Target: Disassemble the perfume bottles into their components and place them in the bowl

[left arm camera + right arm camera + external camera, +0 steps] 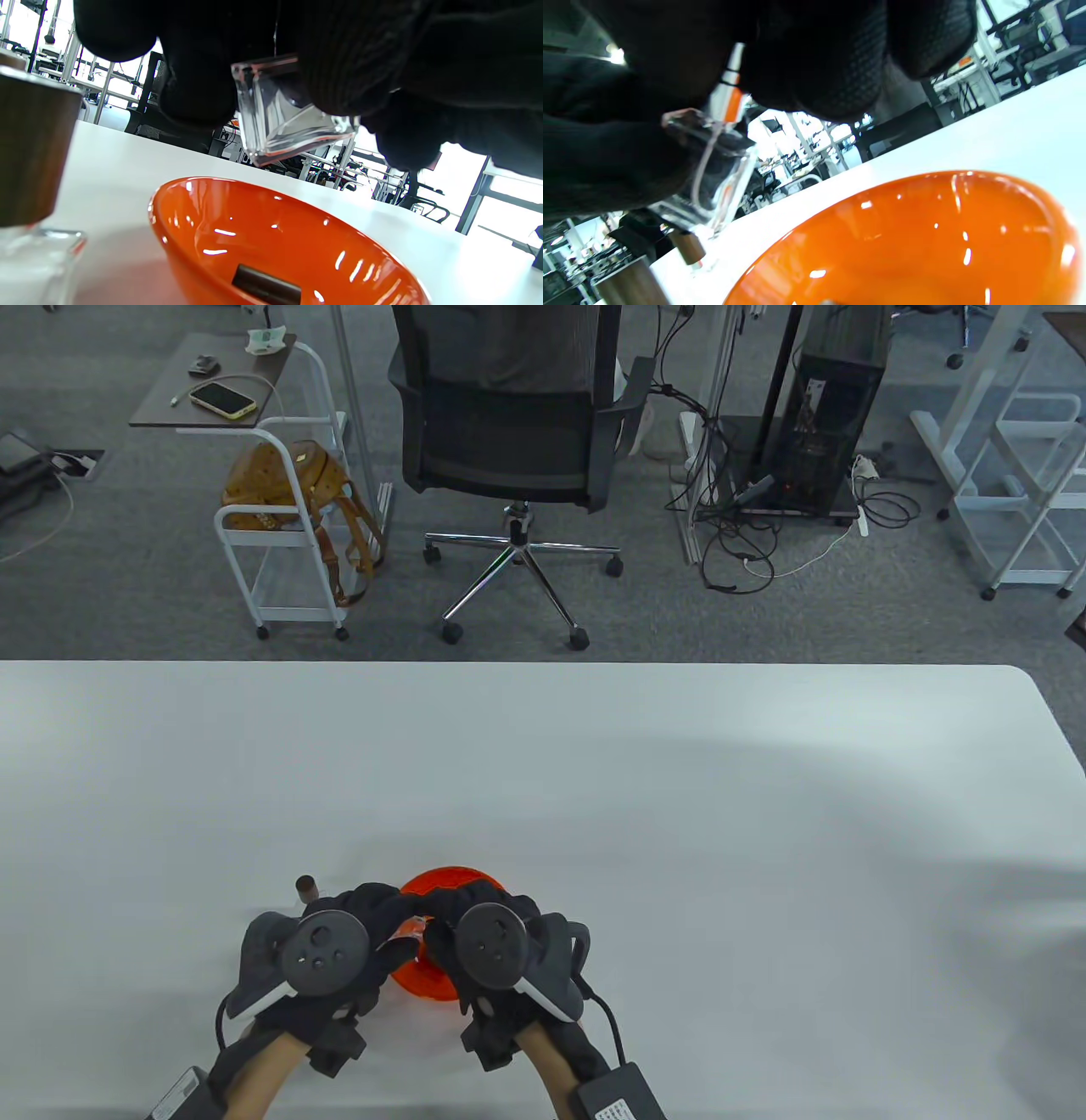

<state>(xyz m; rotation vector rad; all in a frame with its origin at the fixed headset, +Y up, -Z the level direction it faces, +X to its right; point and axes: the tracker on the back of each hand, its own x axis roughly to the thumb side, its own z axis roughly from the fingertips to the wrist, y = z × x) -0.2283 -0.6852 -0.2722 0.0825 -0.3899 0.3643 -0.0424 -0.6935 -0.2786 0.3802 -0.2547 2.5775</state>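
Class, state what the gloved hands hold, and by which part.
A clear square glass perfume bottle, held above the orange bowl: left hand on its body; the right hand's grip is hidden.

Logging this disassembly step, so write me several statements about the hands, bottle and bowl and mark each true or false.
1. Both hands hold a clear glass bottle above the orange bowl. True.
2. The bowl is empty. False: a dark cap lies in it.
3. Another bottle with a wooden cap stands left of the bowl. True.
4. The left hand rests flat on the table. False: it grips the bottle with the right hand.
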